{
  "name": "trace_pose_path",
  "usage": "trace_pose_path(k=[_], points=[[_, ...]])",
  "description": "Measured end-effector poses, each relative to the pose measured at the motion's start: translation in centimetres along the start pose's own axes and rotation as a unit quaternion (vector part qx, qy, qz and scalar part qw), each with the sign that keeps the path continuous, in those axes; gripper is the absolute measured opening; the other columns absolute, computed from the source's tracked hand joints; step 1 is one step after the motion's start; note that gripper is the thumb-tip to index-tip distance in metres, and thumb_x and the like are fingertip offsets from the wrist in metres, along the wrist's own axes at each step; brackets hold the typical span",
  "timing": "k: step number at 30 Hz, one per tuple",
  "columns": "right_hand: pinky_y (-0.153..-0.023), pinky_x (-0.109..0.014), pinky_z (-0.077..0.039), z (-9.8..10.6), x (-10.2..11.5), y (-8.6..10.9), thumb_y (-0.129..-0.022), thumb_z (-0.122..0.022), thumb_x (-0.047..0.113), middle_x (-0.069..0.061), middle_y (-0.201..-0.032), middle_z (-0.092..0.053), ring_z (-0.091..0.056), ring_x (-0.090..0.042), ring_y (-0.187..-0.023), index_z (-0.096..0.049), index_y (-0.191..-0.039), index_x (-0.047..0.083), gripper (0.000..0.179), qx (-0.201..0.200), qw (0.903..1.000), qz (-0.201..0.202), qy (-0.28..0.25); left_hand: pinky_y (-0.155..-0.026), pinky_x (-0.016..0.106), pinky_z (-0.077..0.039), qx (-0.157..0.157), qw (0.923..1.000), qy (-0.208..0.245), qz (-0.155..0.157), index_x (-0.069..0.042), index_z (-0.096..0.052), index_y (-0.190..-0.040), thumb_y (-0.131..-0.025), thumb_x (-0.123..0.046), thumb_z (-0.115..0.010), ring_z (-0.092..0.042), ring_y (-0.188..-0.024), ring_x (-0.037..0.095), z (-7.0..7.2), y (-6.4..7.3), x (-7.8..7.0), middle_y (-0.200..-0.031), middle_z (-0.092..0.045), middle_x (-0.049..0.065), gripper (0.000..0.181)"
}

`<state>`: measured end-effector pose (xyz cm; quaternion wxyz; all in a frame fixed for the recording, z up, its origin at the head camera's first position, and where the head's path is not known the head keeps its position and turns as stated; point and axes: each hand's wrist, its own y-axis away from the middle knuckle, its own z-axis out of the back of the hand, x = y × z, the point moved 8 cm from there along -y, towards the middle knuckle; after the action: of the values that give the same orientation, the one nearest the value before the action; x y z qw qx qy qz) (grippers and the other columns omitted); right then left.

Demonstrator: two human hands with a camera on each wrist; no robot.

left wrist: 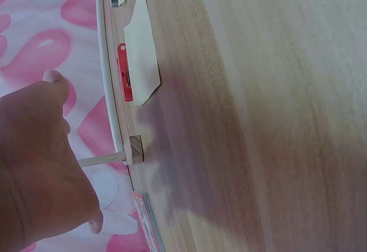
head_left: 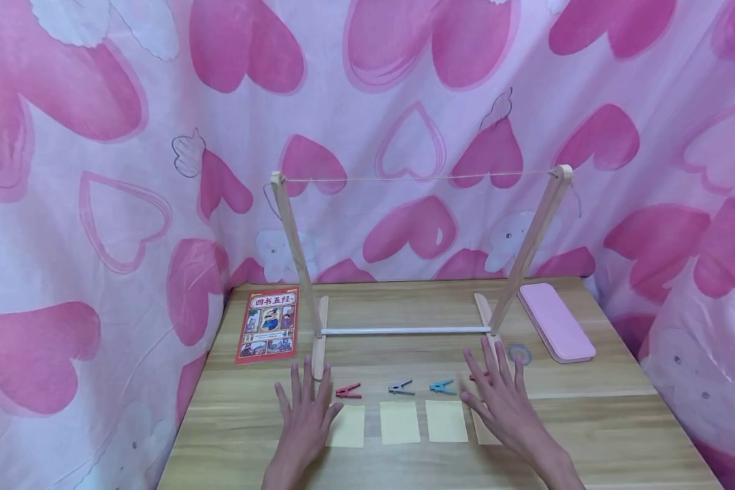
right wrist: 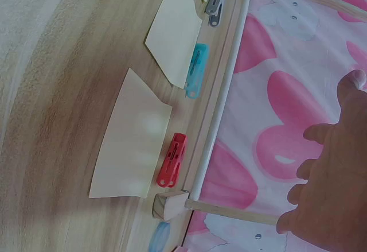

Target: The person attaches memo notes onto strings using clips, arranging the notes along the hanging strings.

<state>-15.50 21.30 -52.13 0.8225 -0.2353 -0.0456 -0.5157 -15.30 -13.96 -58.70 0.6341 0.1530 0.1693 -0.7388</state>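
Observation:
My left hand is held over the table with its fingers spread, holding nothing. Its thumb overlaps the leftmost yellow paper square in the head view, beside a red clothespin. Fingers spread as well, my empty right hand partly covers the rightmost paper square and another red clothespin. Between the hands lie a grey clothespin and a blue clothespin, with paper squares in front of them. Both wrist views show the hands raised off the tabletop.
Behind the clothespins stands a wooden frame with a string across its top and a white rod low down. A red book lies left; a pink case and a clear round item lie right. Heart-patterned curtains surround the table.

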Motion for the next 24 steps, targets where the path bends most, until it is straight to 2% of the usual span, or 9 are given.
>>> trace_pose_path(k=[5,8,11,15,19,21,24], points=[[-0.129,-0.046,0.029,-0.14,-0.14,0.23,-0.115,-0.053,0.045,-0.009,-0.184,0.014,0.029,-0.019,-0.166,-0.013,-0.178,0.022,0.077,-0.002,1.0,0.001,0.003,-0.122,0.085,0.011,-0.008,0.9999,0.013,-0.004,-0.007,-0.03,-0.173,-0.114,-0.035,-0.056,0.019,-0.167,0.047,-0.03,0.1,-0.05,-0.182,0.001,0.028,0.07],[-0.129,-0.048,0.028,-0.22,-0.25,0.29,-0.114,-0.052,0.05,-0.009,-0.184,0.015,0.029,-0.02,-0.166,-0.011,-0.178,0.022,0.081,-0.005,0.9999,0.004,0.013,-0.122,0.084,0.011,-0.017,0.9997,0.016,-0.01,-0.006,-0.031,-0.172,-0.113,-0.034,-0.058,0.017,-0.167,0.049,0.14,0.03,-0.15,-0.182,0.0,0.028,0.07],[-0.129,-0.051,0.027,-0.13,-0.01,0.22,-0.111,-0.048,0.063,-0.012,-0.184,0.014,0.027,-0.022,-0.167,-0.013,-0.178,0.02,0.088,-0.013,0.9997,0.019,0.012,-0.123,0.085,0.007,-0.022,0.9996,0.01,-0.013,-0.006,-0.031,-0.172,-0.113,-0.034,-0.059,0.01,-0.167,0.053,0.3,-0.03,-0.09,-0.181,-0.001,0.028,0.071],[-0.129,-0.054,0.025,0.08,0.56,0.09,-0.103,-0.046,0.073,-0.019,-0.184,0.007,0.021,-0.028,-0.169,-0.026,-0.174,0.008,0.099,-0.028,0.9984,0.05,0.002,-0.124,0.085,0.002,-0.01,0.9999,0.011,-0.009,-0.005,-0.032,-0.171,-0.113,-0.036,-0.058,0.008,-0.166,0.055,0.23,0.01,0.07,-0.181,0.0,0.028,0.071],[-0.13,-0.051,0.025,0.17,0.56,0.04,-0.104,-0.041,0.074,-0.019,-0.184,0.006,0.019,-0.029,-0.17,-0.025,-0.175,0.009,0.097,-0.042,0.9973,0.059,0.006,-0.126,0.082,0.0,0.008,0.9996,0.027,-0.006,-0.002,-0.032,-0.171,-0.113,-0.035,-0.058,0.007,-0.165,0.057,-0.09,0.02,0.14,-0.181,0.001,0.029,0.072],[-0.13,-0.05,0.025,0.14,0.49,0.01,-0.104,-0.038,0.073,-0.019,-0.184,0.006,0.019,-0.029,-0.17,-0.022,-0.176,0.012,0.096,-0.046,0.997,0.062,0.008,-0.128,0.079,-0.007,0.0,0.9996,0.029,-0.002,-0.001,-0.035,-0.17,-0.112,-0.033,-0.061,0.0,-0.165,0.058,-0.17,0.02,0.25,-0.181,-0.003,0.03,0.071],[-0.13,-0.046,0.024,0.03,0.49,0.06,-0.107,-0.039,0.069,-0.02,-0.184,0.004,0.018,-0.029,-0.17,-0.025,-0.175,0.011,0.09,-0.052,0.9961,0.07,-0.001,-0.125,0.073,-0.031,-0.049,0.9985,0.018,0.013,0.0,-0.046,-0.163,-0.108,-0.029,-0.069,-0.022,-0.158,0.057,0.14,-0.02,0.54,-0.175,-0.019,0.032,0.066]])
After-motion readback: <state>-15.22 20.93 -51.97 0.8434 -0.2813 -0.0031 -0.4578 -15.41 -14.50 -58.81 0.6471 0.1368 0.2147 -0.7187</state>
